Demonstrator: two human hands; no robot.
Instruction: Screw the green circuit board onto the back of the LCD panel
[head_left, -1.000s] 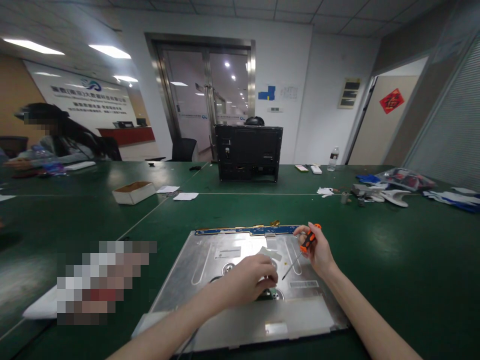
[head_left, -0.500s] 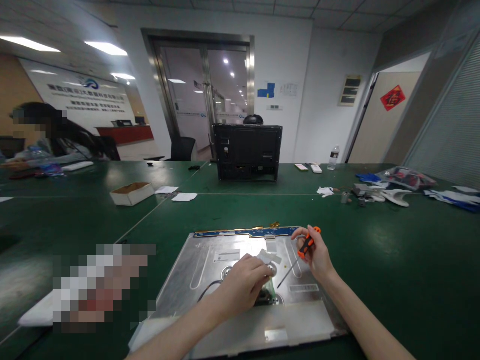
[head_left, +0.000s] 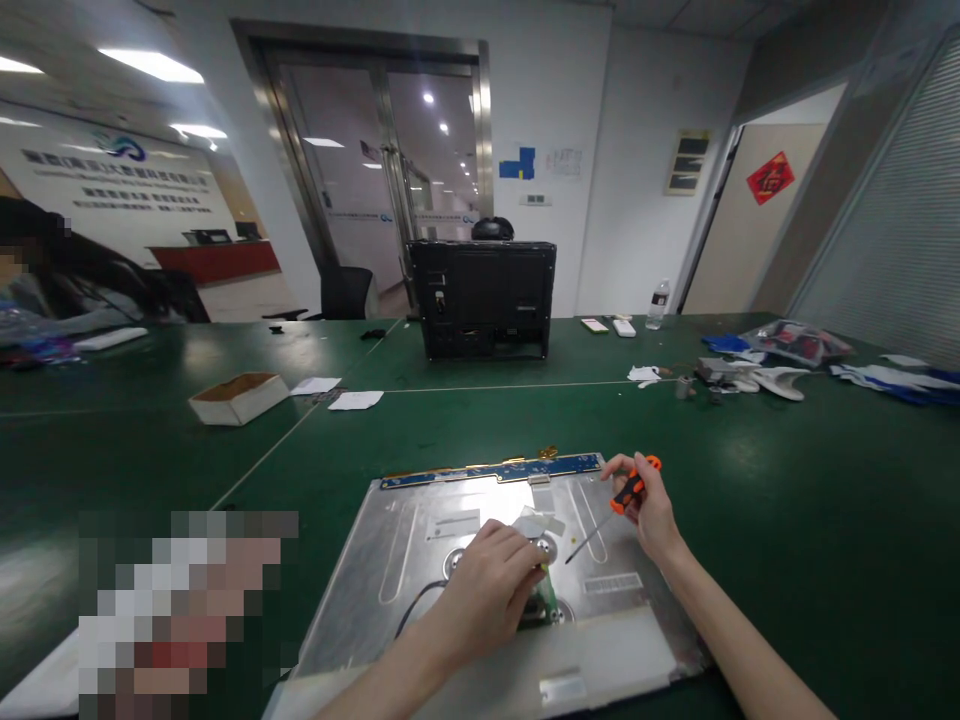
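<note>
A silver metal display panel [head_left: 341, 590] lies on the green table, a narrow blue circuit board [head_left: 555, 467] along its far edge. My left hand [head_left: 495, 580] is over the panel's middle, fingers pinched together beside a small green circuit board [head_left: 553, 592]. A bit of yellow shows at its fingertips, but what they grip is hidden. A dark cable [head_left: 412, 607] runs out from under that hand. Held in my right hand [head_left: 654, 515] is an orange-and-black screwdriver [head_left: 628, 492], its shaft slanting down left, the tip just above or on the panel. Loose pale tape [head_left: 541, 522] sticks up near my left hand.
A black monitor back [head_left: 487, 300] stands at the table's far side. Left of it are an open white box [head_left: 240, 400] and papers [head_left: 356, 400]. Small metal parts [head_left: 720, 372], a plastic bag [head_left: 799, 342] and a bottle [head_left: 658, 305] are at right. A person [head_left: 97, 270] sits far left.
The view has turned slightly to the right. My right hand and the screwdriver have shifted a little right across the panel, while my left hand keeps its place by the green circuit board.
</note>
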